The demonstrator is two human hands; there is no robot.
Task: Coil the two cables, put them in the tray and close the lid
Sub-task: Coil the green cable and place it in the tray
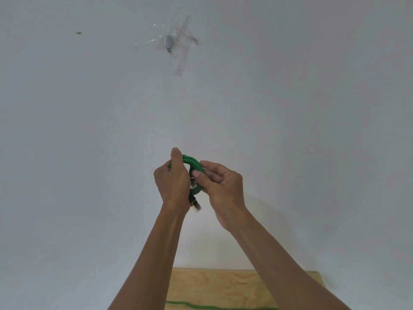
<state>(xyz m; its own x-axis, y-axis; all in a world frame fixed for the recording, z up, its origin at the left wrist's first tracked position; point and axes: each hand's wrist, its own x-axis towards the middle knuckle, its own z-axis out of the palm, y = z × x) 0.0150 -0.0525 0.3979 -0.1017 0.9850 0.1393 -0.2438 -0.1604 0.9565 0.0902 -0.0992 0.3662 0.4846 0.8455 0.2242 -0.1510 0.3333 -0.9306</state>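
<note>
In the middle of the frame a green cable (194,164), wound into a small coil, is held up in the air in front of a white wall (89,130). The coil is gripped by the left hand (173,180) on its left side, with the fingers curled round the loops and the thumb raised above them. The right side of the coil is pinched by the right hand (220,185), its thumb pressed on the green loops and the other fingers bent behind them. The two hands are close together, with only the coil between them. A black connector with a gold tip (195,205) is seen hanging down below the left hand, just under the coil. At the bottom edge of the frame, a wooden table (214,285) is visible between the two forearms, and a second green cable (201,306) is lying across it, partly cut off by the frame edge. In the upper middle of the frame, a small metal fitting (168,42) is fixed to the wall under strips of clear tape (181,57). A small dark mark (78,33) is seen on the wall in the upper left.
</note>
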